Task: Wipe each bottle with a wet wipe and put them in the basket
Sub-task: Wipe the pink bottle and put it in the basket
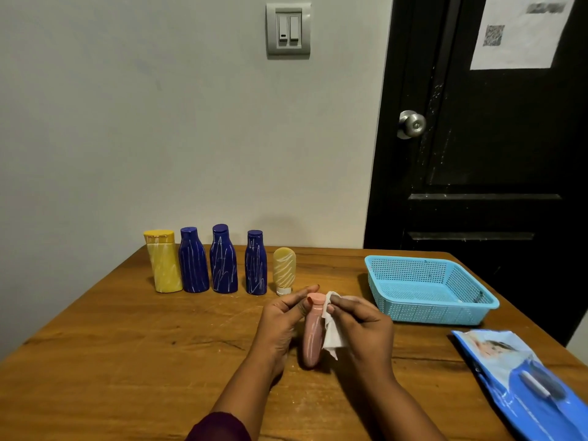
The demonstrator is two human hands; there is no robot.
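My left hand point(280, 323) holds a pink bottle point(312, 335) upright over the table, fingers around its cap end. My right hand point(362, 326) presses a white wet wipe point(332, 329) against the bottle's right side. At the back stand a yellow bottle point(164, 262), three dark blue bottles point(193, 261) point(223, 259) point(255, 262) and a small tan tube point(284, 270) on its white cap, all streaked with white marks. The light blue basket point(426, 313) sits empty to the right.
A blue wet wipe pack point(521, 377) lies at the table's right front edge. The wooden table point(127, 361) stands against a grey wall, with a black door point(477, 154) behind the basket.
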